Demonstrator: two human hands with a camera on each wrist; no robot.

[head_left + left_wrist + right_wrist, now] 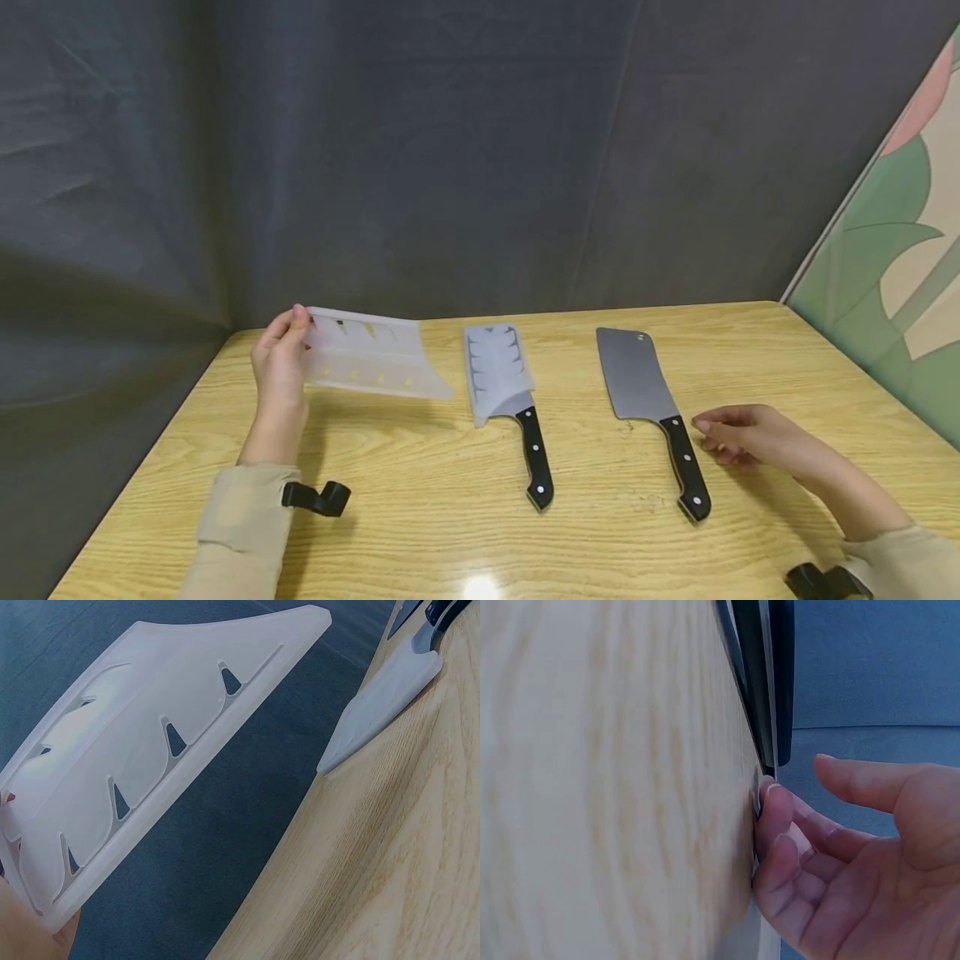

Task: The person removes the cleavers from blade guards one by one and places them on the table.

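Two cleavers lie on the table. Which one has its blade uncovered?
The right cleaver, beside the right hand: its grey blade is bare. The middle cleaver wears a translucent sheath, and the left hand holds a second, empty sheath.

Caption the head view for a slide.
Left hand lifts a translucent white plastic blade sheath; right hand rests beside the bare black-handled steel cleaver.

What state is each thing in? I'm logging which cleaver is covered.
Left hand: holds empty sheath lifted off table.
Sheathed cleaver: blade covered, lying flat.
Bare cleaver: uncovered, lying flat.
Right hand: open, fingertips by bare cleaver's handle.
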